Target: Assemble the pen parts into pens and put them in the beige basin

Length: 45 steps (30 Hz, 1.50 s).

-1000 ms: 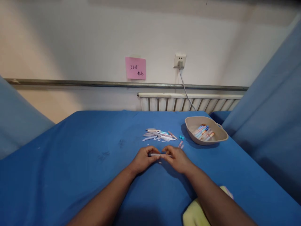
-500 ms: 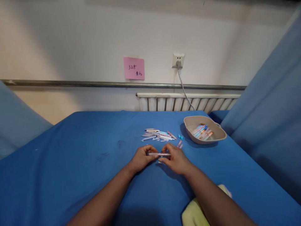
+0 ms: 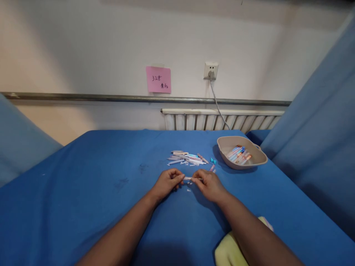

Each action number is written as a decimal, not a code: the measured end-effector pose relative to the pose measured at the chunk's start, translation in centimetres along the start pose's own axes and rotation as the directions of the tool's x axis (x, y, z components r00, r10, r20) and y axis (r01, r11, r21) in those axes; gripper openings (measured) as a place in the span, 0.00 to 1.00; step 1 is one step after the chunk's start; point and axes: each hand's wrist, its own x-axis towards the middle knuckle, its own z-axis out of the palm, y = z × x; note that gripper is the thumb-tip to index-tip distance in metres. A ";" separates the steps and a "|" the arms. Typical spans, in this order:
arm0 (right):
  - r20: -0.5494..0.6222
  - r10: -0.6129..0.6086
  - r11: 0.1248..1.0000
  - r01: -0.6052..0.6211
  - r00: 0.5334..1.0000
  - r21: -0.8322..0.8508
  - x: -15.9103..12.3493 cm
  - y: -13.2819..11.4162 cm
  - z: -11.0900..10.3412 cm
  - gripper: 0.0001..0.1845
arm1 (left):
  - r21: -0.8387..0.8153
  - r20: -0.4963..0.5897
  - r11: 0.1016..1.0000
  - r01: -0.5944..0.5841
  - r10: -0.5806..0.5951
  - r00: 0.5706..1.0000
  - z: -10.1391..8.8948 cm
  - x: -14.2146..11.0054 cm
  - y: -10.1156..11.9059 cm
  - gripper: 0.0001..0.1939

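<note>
Between my two hands is a slim white-pink pen (image 3: 188, 178), held level above the blue cloth. My left hand (image 3: 169, 181) pinches its left end with thumb and forefinger. On the other end, my right hand (image 3: 208, 184) is closed, its thumb and fingertips pressed around the barrel. Fingers cover most of the pen, so only its short middle part shows. Beyond the hands lies a loose pile of pens and pen parts (image 3: 185, 158). Small white pieces (image 3: 189, 190) rest on the cloth just below the pen. Pinkish parts (image 3: 212, 168) lie behind my right hand.
A beige basket (image 3: 256, 162) holding several assembled-looking pens stands at the right. Small turquoise pieces (image 3: 213, 161) lie beside it. A yellow cloth (image 3: 230, 251) is under my right forearm. The blue-covered table (image 3: 83, 192) meets a wall with a radiator (image 3: 199, 122) and a plugged-in cable (image 3: 216, 101).
Both hands have shifted their grip on the pen. My left fingers now cover its left end, and the right thumb has risen onto the barrel, leaving less of the pen visible.
</note>
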 end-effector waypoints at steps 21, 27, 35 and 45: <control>0.105 0.071 0.995 -0.079 0.992 0.066 0.0 -0.3 0.1 0.12 | -0.063 -0.033 0.998 -0.031 0.029 0.999 0.4 -0.3 0.5 0.16; -0.004 0.096 0.990 -0.095 0.995 0.105 0.4 -0.1 0.5 0.07 | -0.070 -0.063 0.998 -0.002 -0.003 0.998 -0.2 0.1 0.2 0.15; 0.086 0.082 0.979 -0.097 0.993 0.182 0.6 -0.7 0.3 0.11 | -0.033 -0.028 0.999 -0.025 0.024 0.999 0.3 -0.1 0.6 0.15; -0.113 0.036 0.998 -0.042 0.993 -0.052 1.1 -0.1 -1.8 0.10 | -0.138 -0.055 0.990 -0.040 0.032 0.998 -0.2 -0.5 1.7 0.22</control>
